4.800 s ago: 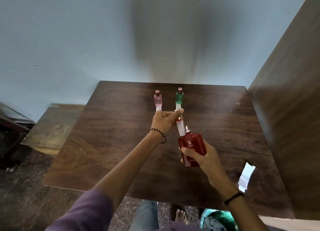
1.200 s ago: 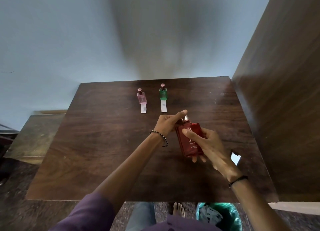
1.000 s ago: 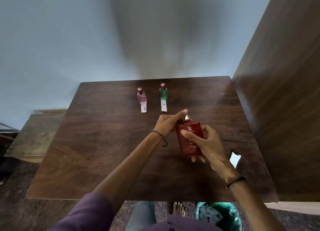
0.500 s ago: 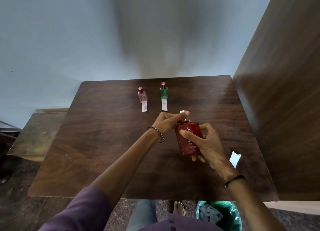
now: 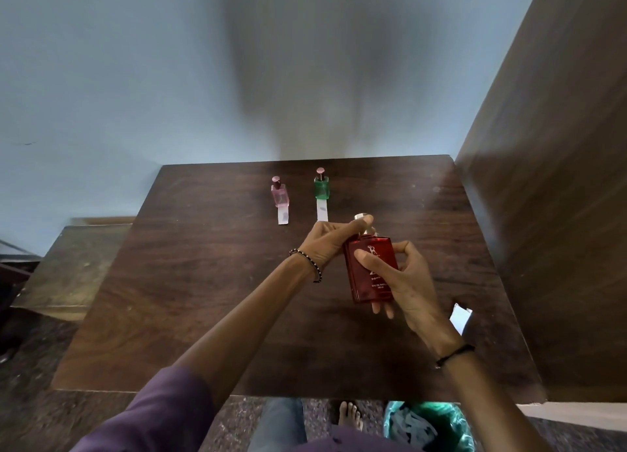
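A red perfume bottle is held upright above the dark wooden table. My right hand grips its body, thumb across the front. My left hand pinches a silvery cap at the bottle's top. At the back of the table stand a small pink bottle and a small green bottle. A white paper strip lies in front of each: one by the pink bottle, one by the green.
A brown wooden panel rises along the table's right side. A white paper piece lies near the right edge. A green-lined bin stands on the floor below. A lower wooden surface sits to the left.
Earlier my left hand held a paper strip by the bottle's nozzle; now both strips lie by the small bottles. In the last second my left hand has kept the cap at the bottle's top.
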The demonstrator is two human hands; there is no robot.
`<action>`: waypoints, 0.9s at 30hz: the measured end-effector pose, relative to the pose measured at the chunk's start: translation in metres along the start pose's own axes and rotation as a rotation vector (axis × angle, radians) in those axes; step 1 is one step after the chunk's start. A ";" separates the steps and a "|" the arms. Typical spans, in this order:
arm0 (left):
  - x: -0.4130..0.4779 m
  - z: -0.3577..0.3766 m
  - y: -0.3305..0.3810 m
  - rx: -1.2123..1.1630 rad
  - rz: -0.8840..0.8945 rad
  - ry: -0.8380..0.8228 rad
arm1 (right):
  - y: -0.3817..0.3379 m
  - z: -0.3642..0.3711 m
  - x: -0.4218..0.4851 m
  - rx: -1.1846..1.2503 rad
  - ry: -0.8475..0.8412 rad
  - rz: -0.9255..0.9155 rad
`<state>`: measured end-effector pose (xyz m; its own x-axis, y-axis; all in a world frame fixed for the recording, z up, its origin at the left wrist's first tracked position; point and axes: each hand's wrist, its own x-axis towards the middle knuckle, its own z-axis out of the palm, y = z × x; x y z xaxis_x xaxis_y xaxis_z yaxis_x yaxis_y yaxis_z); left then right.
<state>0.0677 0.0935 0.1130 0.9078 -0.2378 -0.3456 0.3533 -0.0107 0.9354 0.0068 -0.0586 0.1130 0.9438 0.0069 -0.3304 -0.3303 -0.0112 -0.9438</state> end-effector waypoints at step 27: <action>0.090 -0.024 -0.046 0.170 -0.094 0.197 | 0.014 -0.008 0.094 -0.091 0.042 -0.027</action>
<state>0.1387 0.0955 0.0368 0.9050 -0.0342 -0.4240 0.4105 -0.1907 0.8917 0.0911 -0.0660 0.0683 0.9525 -0.0339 -0.3028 -0.3046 -0.1024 -0.9469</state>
